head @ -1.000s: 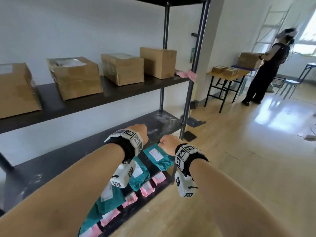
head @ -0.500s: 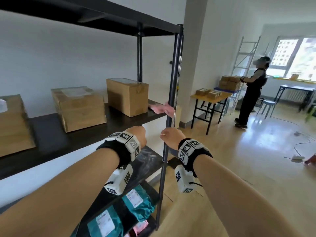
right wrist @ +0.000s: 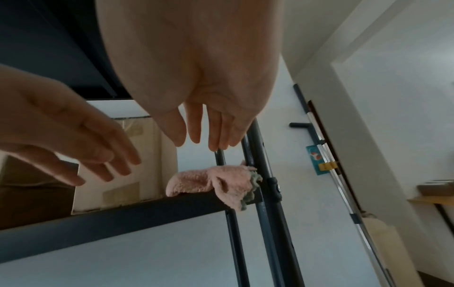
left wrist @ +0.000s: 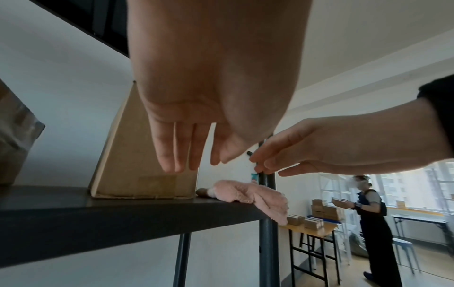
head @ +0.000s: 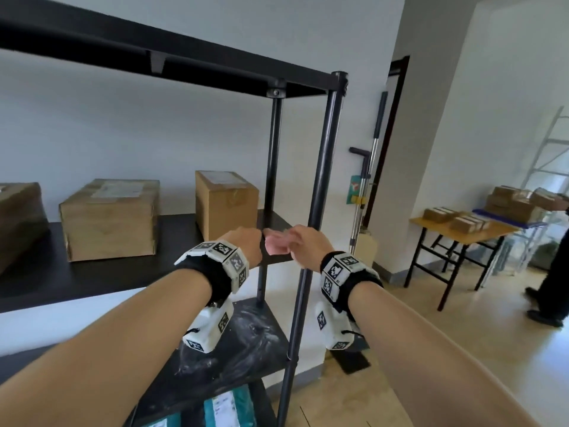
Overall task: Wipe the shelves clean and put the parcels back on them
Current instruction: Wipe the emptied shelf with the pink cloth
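A pink cloth (left wrist: 248, 194) (right wrist: 216, 182) (head: 275, 243) lies on the right end of the black middle shelf (head: 92, 272), one corner hanging over the edge by the front post (head: 314, 226). My left hand (head: 246, 245) (left wrist: 191, 155) and right hand (head: 308, 241) (right wrist: 203, 136) hover just above the cloth, fingers straight, holding nothing. Brown cardboard parcels (head: 110, 217) (head: 226, 201) stand on that shelf; the rightmost is just left of the cloth. The shelf below (head: 240, 343) is streaked with white dust. Teal parcels (head: 228, 408) lie at the bottom.
The black top shelf (head: 184, 63) runs overhead. A mop handle (head: 363, 192) leans on the wall right of the rack. Farther right a wooden table (head: 462, 232) carries small boxes, and another person (left wrist: 373, 223) stands beside it.
My view has risen from the lower shelves to the middle shelf. Both hands have lifted and moved forward to just above the pink cloth, and their fingers have straightened.
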A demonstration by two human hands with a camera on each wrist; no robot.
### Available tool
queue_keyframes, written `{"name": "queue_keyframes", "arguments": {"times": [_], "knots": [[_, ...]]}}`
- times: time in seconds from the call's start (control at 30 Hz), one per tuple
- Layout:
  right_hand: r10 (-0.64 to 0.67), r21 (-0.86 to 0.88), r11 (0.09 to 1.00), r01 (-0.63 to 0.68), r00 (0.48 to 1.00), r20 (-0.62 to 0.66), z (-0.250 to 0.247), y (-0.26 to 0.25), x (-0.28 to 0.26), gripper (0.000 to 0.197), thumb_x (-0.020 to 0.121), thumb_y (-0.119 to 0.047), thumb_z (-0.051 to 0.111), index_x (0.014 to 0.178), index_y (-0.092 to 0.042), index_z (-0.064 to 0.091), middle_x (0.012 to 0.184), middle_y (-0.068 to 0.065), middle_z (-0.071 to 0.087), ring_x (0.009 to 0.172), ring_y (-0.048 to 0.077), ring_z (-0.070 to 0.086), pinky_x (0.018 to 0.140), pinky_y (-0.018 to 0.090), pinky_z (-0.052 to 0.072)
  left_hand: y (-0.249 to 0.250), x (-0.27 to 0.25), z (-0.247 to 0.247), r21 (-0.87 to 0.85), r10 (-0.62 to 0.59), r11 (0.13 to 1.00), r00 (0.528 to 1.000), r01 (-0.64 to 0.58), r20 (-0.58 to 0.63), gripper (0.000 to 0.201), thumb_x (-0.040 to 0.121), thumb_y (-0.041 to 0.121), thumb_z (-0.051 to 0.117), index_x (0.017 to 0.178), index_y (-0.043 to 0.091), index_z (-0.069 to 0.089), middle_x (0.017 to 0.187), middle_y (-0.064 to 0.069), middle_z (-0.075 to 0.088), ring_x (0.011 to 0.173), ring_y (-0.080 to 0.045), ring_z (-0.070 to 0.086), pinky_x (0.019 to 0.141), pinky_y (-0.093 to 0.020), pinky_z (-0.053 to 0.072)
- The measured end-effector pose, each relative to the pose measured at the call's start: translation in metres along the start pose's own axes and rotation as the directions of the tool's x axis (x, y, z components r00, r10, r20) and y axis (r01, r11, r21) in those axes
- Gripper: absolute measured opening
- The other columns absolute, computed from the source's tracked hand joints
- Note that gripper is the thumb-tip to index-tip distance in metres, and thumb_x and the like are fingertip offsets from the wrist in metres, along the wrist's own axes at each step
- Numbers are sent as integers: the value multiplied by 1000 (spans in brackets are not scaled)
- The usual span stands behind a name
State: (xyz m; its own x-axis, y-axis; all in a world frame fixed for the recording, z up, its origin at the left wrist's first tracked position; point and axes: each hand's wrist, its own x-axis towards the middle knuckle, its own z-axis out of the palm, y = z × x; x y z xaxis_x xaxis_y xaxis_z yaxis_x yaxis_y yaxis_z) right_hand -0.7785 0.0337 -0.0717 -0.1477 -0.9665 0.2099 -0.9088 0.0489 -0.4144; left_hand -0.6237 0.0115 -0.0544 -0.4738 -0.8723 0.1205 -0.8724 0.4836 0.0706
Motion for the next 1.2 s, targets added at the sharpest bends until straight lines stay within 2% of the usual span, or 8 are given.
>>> {"name": "queue_keyframes", "arguments": {"times": [0.2,0.3,0.47,0.6,0.73,0.97,1.07,1.2], "knots": [[-192,27,981,190,967,167,9,28,33,36,98,-4,38,130,-10,51,128,10,55,120,26,54,102,36,43,31,25,7,-118,60,991,998,-64,-33,34,100,14,38,131,20,51,117,12,50,118,-18,54,82,-15,34],[-256,54,967,250,946,197,13,41,47,39,97,-6,39,135,-12,48,140,10,46,129,28,44,108,38,38,36,41,16,-138,-5,990,999,0,-35,38,98,23,44,134,14,46,133,-5,53,121,-23,51,97,-29,39],[-278,-114,939,325,910,308,23,44,66,53,100,-11,37,151,-9,20,157,11,20,146,27,15,119,39,15,32,43,29,-86,-109,991,992,104,-57,28,96,19,41,122,21,49,121,1,58,107,-22,59,83,-29,44],[-322,-108,928,358,912,253,27,41,66,53,96,-7,41,148,-18,32,155,7,29,142,26,27,117,42,22,26,36,34,-13,-165,986,986,165,-23,30,97,26,38,124,18,48,120,-6,62,105,-26,60,82,-32,45],[-127,-147,969,200,908,398,10,24,60,62,88,-2,39,147,-16,28,148,21,33,137,39,32,109,51,34,24,27,35,2,-177,984,984,178,-13,32,95,27,42,125,18,48,120,-6,61,107,-27,59,89,-36,48],[-264,-134,951,278,958,111,15,35,24,45,88,4,44,126,-18,52,113,5,64,107,27,60,87,35,47,17,-4,40,-18,-144,990,988,143,-63,32,95,24,41,124,15,53,120,-8,61,106,-28,60,90,-38,50],[-215,-65,975,214,977,-8,20,36,7,18,93,-9,42,106,-13,52,85,7,64,89,31,65,77,38,52,12,-18,44,-34,-113,993,990,111,-85,34,96,24,41,128,16,51,126,-7,58,111,-29,57,93,-39,48],[-168,117,978,174,984,-55,35,36,-16,23,100,-17,34,104,-9,56,80,10,64,84,29,64,77,34,49,6,-39,55,-42,-106,994,994,105,-25,37,98,26,37,134,20,45,137,-5,51,122,-27,51,98,-37,43]]}}
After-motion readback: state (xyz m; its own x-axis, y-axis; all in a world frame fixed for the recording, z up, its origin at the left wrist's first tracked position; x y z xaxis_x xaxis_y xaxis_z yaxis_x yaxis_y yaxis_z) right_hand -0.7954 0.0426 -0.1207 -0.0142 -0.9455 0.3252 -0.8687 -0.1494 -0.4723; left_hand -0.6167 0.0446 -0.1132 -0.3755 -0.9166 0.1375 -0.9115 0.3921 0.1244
